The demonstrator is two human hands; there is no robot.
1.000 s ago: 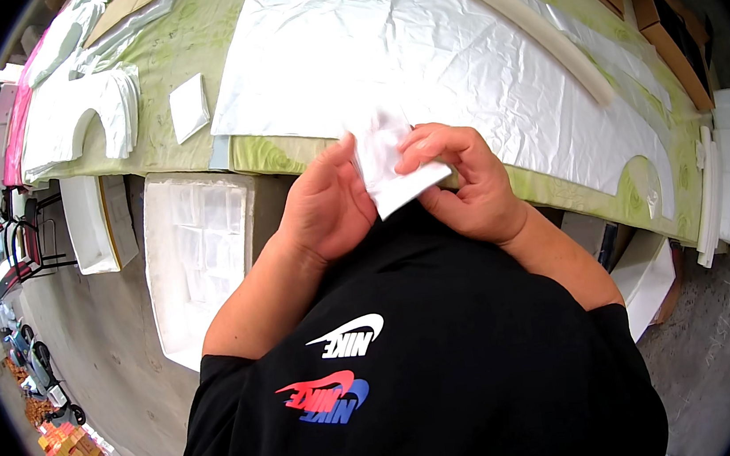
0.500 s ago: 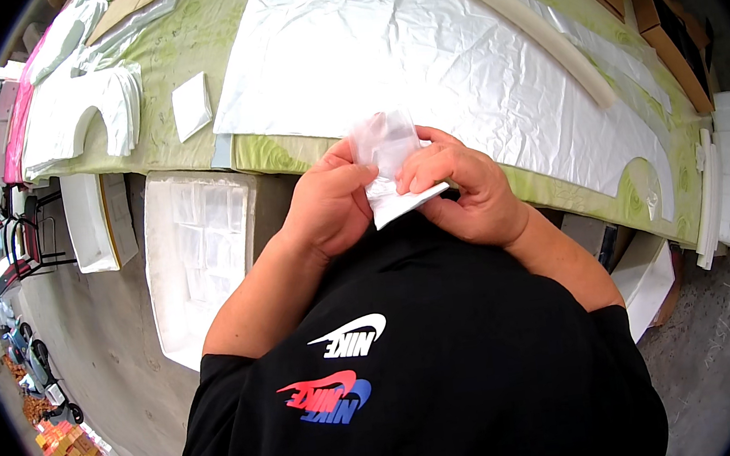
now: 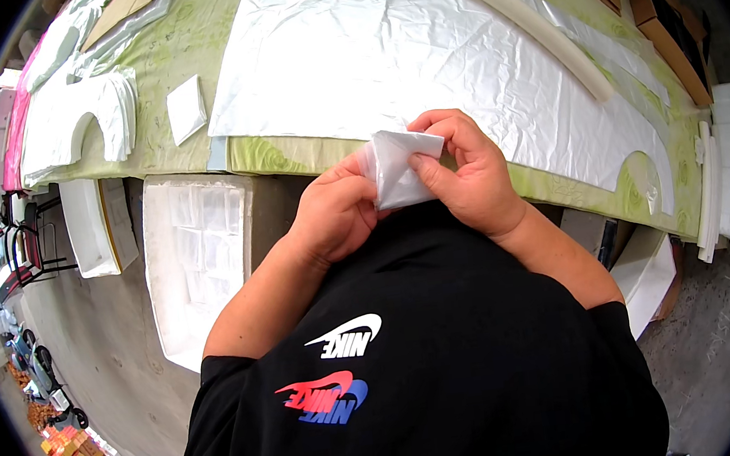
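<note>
In front of my chest I hold a small folded white packet [image 3: 403, 170], with a strip of clear plastic film along its left side. My left hand [image 3: 334, 206] is closed on the packet's left edge, its fingers partly behind the film. With its thumb on the front and fingers curled behind the top corner, my right hand [image 3: 473, 174] pinches the right side. Just beyond my hands, a large wrinkled white sheet [image 3: 320, 55] covers much of the table. Another flat white packet [image 3: 186, 110] lies on the table to the left.
The table has a green patterned cover [image 3: 273, 153]. Left on it is a stack of white cut pieces [image 3: 102, 95]; a long pale tube [image 3: 530, 19] lies on the sheet. A white bin [image 3: 176, 337] with several clear packets stands below left. Cardboard boxes [image 3: 664, 27] sit at far right.
The packet has been turned and now shows a flatter, squarer white face. The clear film no longer stands up above it. My right hand has shifted its grip, its thumb now on the front.
</note>
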